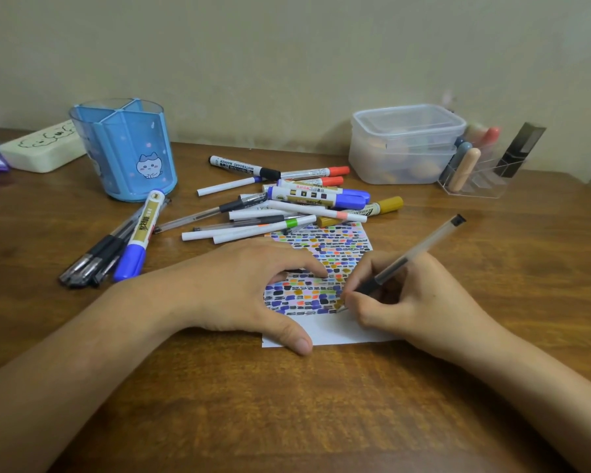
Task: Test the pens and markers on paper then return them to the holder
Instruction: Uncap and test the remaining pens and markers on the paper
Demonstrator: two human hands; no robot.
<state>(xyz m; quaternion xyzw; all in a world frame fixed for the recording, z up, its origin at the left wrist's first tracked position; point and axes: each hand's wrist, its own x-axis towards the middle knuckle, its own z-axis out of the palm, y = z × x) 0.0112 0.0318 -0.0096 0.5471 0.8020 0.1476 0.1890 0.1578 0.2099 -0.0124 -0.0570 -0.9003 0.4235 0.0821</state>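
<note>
The right hand (420, 298) pinches a clear-barrelled black gel pen (413, 256), tip at the last colour-swatched row of the white paper sheet (335, 331); the left hand (249, 288), spread, pins it to the worktop. Best: short light stroke onto blank strip

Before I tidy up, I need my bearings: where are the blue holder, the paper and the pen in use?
Holder (130, 158): head view, front wall beside the cat picture.
Paper (335, 331): head view, bare white strip near its bottom edge.
Pen (420, 249): head view, clear barrel above the right hand.
</note>
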